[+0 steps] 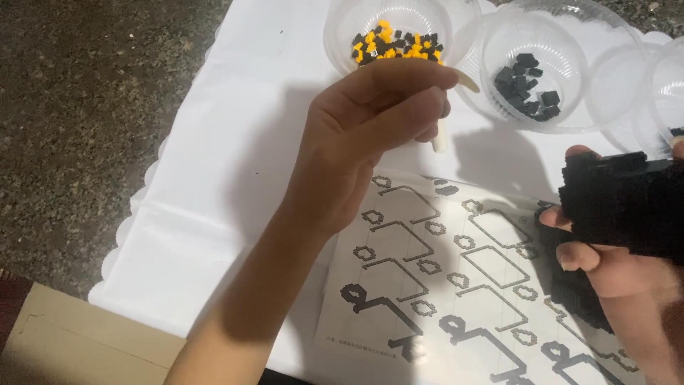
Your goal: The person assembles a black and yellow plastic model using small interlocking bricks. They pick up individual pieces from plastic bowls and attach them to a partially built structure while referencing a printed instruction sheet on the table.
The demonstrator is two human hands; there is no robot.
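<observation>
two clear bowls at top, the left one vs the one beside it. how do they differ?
Left bowl holds a mix of yellow-orange and black small bricks; the middle bowl holds black bricks only. The left bowl's pieces look smaller and more numerous; the middle bowl's are chunkier and fewer. The left hand, pinching a pale stick tool, overlaps the left bowl's rim; the middle bowl stands uncovered. Both are clear plastic on the white cloth.

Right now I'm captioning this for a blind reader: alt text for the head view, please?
A left hand holds a pale stick near a clear bowl of black and yellow bricks, while the right hand grips a black block model above an instruction sheet on a white cloth.
</observation>
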